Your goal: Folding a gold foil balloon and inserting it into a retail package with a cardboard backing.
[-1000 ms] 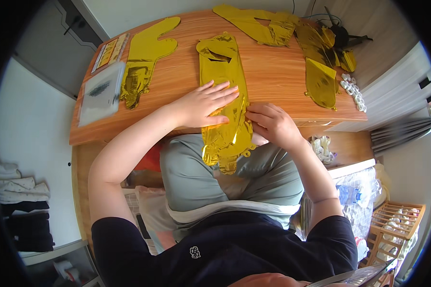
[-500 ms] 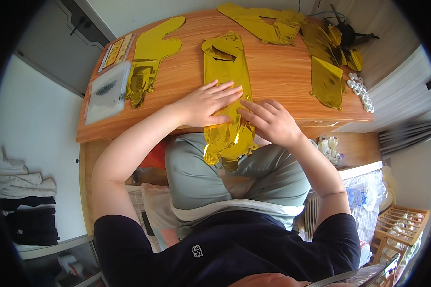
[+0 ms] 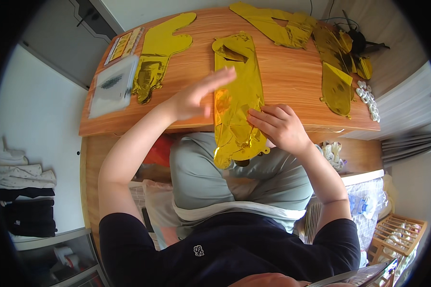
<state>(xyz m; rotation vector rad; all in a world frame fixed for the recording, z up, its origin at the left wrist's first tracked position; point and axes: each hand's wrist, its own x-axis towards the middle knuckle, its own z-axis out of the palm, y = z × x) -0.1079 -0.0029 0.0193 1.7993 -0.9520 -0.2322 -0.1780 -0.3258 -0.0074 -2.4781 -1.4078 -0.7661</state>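
A flat gold foil balloon (image 3: pixel 237 91) lies lengthwise on the wooden table, its crinkled near end hanging over the front edge above my lap. My right hand (image 3: pixel 282 126) pinches the balloon's right border near the table edge, thumb hidden beneath. Just left of the balloon my left hand (image 3: pixel 198 95) is raised, blurred by motion, fingers stretched out and holding nothing. At the balloon's far end is a folded part with a dark slit.
Other flat gold foil balloons lie at the table's left (image 3: pixel 165 43), far side (image 3: pixel 277 26) and right (image 3: pixel 337 91). A clear plastic sleeve (image 3: pixel 112 88) is at left. White rings (image 3: pixel 368 100) line the right edge, near a black stand-like object (image 3: pixel 361 43).
My left hand has lifted off the balloon and moved left. My right hand's fingers have closed on the balloon's right border. The view has shifted slightly.
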